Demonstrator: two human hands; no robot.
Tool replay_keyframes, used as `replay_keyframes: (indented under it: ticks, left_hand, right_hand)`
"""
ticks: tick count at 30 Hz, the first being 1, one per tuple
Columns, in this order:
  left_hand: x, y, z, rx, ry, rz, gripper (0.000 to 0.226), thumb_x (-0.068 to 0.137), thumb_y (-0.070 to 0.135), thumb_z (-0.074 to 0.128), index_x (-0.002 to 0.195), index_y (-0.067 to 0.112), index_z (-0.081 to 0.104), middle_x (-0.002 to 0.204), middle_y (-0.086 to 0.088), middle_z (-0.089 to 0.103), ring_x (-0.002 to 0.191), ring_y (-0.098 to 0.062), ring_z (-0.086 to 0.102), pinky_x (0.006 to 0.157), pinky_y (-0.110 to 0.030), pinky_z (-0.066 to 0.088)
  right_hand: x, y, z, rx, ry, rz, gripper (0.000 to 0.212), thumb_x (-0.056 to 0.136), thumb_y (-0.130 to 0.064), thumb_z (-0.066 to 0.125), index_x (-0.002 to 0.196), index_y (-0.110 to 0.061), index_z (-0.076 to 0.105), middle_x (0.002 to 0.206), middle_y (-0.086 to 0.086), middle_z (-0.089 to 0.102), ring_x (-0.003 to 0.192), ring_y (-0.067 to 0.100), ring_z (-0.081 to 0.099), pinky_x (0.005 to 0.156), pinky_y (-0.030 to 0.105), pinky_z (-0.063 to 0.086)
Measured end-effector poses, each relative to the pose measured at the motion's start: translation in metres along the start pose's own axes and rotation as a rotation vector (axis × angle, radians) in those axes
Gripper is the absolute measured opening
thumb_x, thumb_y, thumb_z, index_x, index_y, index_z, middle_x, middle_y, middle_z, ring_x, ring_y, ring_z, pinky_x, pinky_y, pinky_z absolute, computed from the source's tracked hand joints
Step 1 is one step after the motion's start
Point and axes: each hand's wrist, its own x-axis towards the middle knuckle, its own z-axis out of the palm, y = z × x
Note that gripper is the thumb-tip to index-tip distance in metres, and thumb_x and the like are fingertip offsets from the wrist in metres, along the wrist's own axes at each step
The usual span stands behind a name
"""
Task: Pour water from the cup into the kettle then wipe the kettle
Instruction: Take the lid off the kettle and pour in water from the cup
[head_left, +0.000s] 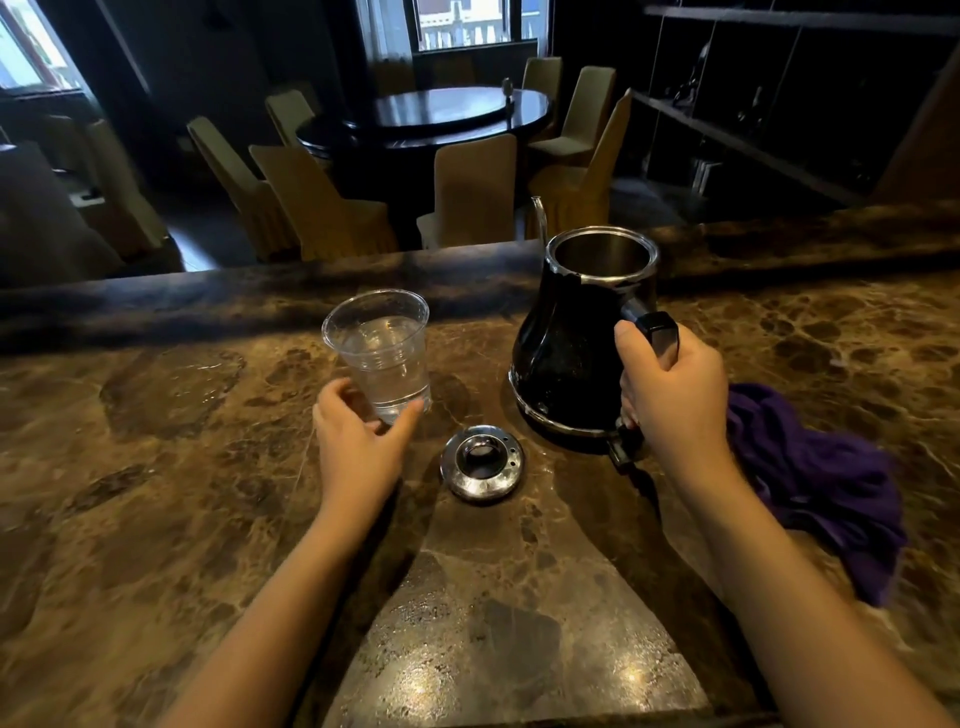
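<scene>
From where I sit, the pour has not started: the cup (378, 353) stands upright on the worktop (156, 467) at about eleven o'clock from my view's centre, with clear water in it up to roughly two thirds. My left hand (358, 441) is at its base, fingers (405, 415) curved and spread around the lower wall, thumb on the left and fingertips touching the right side; I judge it a grasp being set, not yet a firm lift. The kettle (571, 338) sits at one o'clock, upright, its mouth open and its thin spout pointing away toward twelve. Its lid (482, 463) lies on the worktop at six o'clock from the kettle's left side, between my two hands, so the opening is ready to receive water. My right hand (672, 384) is wrapped round the kettle's black handle, fingers pressed together in a closed grip that steadies it. The purple cloth (821, 483) lies bunched at three o'clock, just beside my right wrist, untouched by either hand. So the lid is off and both hands are placed; lifting and tipping the cup, and the wipe, are all left.
</scene>
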Motion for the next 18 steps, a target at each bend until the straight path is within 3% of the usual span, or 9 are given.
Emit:
replay_keyframes:
  ticks: [3, 8, 14, 18]
  left_hand:
    - [0.02, -0.006, 0.003, -0.108, -0.056, -0.011, 0.095, 0.067, 0.034, 0.076, 0.14, 0.016, 0.019, 0.145, -0.012, 0.032, 0.127, -0.023, 0.039, 0.104, -0.036, 0.035]
    - [0.045, -0.008, 0.015, -0.269, -0.156, -0.002, 0.104, 0.063, 0.031, 0.08, 0.142, 0.022, 0.012, 0.145, -0.011, 0.034, 0.129, -0.025, 0.038, 0.107, -0.043, 0.034]
    - [0.052, -0.009, 0.026, -0.384, -0.093, 0.008, 0.096, 0.06, 0.022, 0.082, 0.137, 0.018, 0.024, 0.138, -0.01, 0.043, 0.124, -0.023, 0.045, 0.105, -0.047, 0.037]
    - [0.049, -0.002, 0.031, -0.431, -0.075, 0.01, 0.094, 0.059, 0.027, 0.082, 0.135, 0.024, 0.027, 0.136, -0.006, 0.045, 0.122, -0.021, 0.046, 0.101, -0.038, 0.039]
  right_hand:
    - [0.0, -0.001, 0.0, -0.011, 0.005, -0.012, 0.036, 0.087, -0.027, 0.054, 0.054, -0.027, 0.041, 0.055, 0.011, 0.043, 0.052, 0.028, 0.042, 0.049, 0.051, 0.041]
    - [0.001, 0.0, -0.002, -0.009, -0.007, -0.013, 0.036, 0.088, -0.026, 0.054, 0.054, -0.028, 0.041, 0.053, 0.007, 0.043, 0.05, 0.027, 0.042, 0.05, 0.046, 0.039]
    - [0.002, 0.0, -0.002, 0.021, -0.003, 0.006, 0.039, 0.087, -0.025, 0.056, 0.052, -0.027, 0.039, 0.051, 0.006, 0.041, 0.049, 0.025, 0.04, 0.052, 0.042, 0.036]
    - [0.002, 0.001, -0.002, 0.02, 0.001, 0.017, 0.039, 0.086, -0.025, 0.056, 0.052, -0.025, 0.038, 0.051, 0.008, 0.04, 0.051, 0.025, 0.039, 0.053, 0.042, 0.035]
